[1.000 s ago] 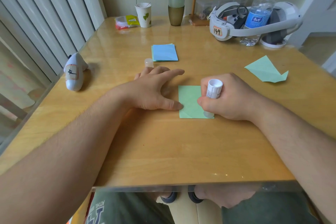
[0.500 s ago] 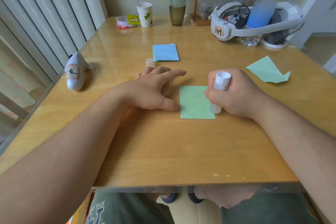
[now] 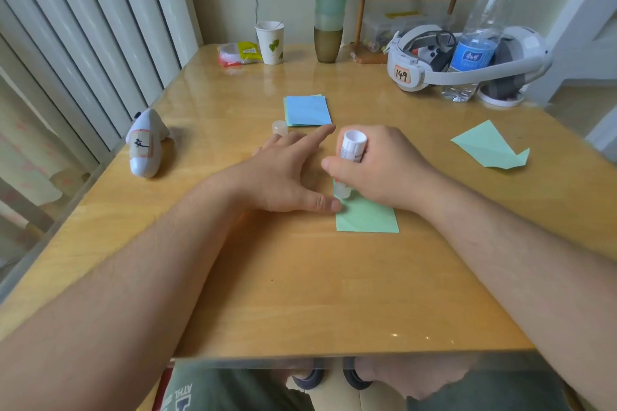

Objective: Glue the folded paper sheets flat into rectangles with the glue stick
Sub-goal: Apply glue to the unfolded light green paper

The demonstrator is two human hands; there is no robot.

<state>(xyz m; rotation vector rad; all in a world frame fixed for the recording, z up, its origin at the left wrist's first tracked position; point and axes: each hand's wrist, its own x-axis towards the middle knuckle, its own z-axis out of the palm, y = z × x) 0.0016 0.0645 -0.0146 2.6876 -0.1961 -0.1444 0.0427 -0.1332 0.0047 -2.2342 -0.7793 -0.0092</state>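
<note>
Bare forearms, no sleeves; a dark green garment (image 3: pixel 213 390) with pale lettering below.

Right hand (image 3: pixel 384 170) with glue stick (image 3: pixel 349 160) moves from the right edge of the green folded sheet (image 3: pixel 367 218) across to its far-left corner, now close by the left hand (image 3: pixel 287 173) thumb. Stick tip sits on the paper's upper left; right hand now covers the sheet's far half.
</note>
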